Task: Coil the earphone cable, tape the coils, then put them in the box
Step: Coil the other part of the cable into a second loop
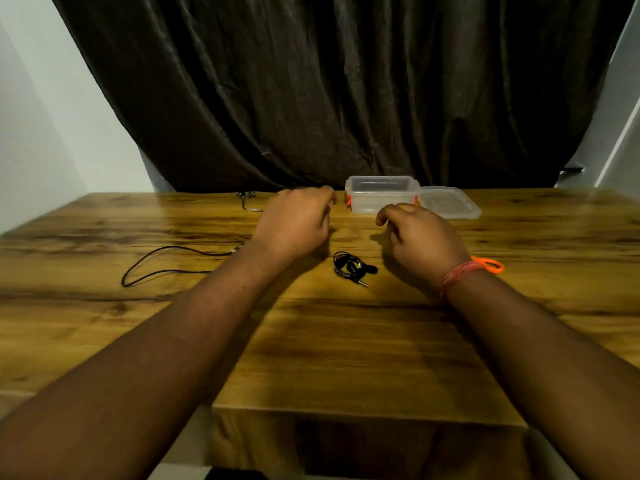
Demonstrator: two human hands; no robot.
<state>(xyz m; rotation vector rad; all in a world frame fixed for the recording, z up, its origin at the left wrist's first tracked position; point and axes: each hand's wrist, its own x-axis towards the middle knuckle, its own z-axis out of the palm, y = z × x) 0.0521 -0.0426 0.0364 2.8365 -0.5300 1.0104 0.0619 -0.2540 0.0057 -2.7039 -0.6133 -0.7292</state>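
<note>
A coiled black earphone cable (352, 268) lies on the wooden table (346, 341), its jack plug pointing toward me. My left hand (294, 225) hovers just left of and beyond the coil, fingers curled, thumb meeting the fingertips. My right hand (420, 237) hovers to the coil's right, fingers curled downward. I see nothing held in either hand, and neither touches the coil. A second, uncoiled black cable (166, 263) loops across the table at left and runs under my left wrist. The clear plastic box (381, 197) with orange latches stands open beyond my hands.
The box's clear lid (450, 204) lies flat to the right of the box. A small black earphone piece with a short cable (247, 199) sits near the table's far edge at left. A dark curtain (329, 91) hangs behind the table. An orange band (485, 266) circles my right wrist.
</note>
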